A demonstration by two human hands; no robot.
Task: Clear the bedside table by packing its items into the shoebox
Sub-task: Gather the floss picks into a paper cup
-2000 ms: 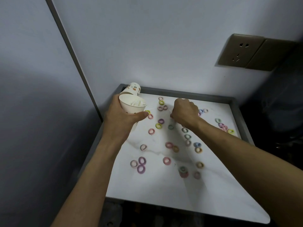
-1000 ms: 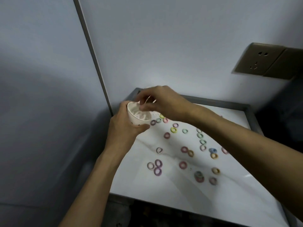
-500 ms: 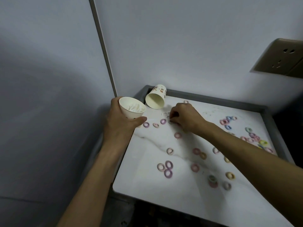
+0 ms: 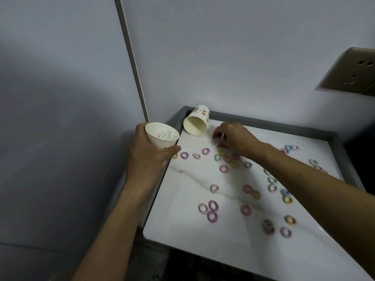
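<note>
Head view is showing the left hand (image 4: 146, 157) gripping a white paper cup (image 4: 162, 136) upright, just beyond the left edge of the bedside table (image 4: 182, 224). The right hand (image 4: 233, 138) is reaching to the far left part of the tabletop, fingers curled down, pinching a thin white piece (image 4: 222, 137). Just beside it a second cup (image 4: 195, 123) is lying on its side. Coloured hair rings (image 4: 212, 205) are lying scattered across the marble top.
</note>
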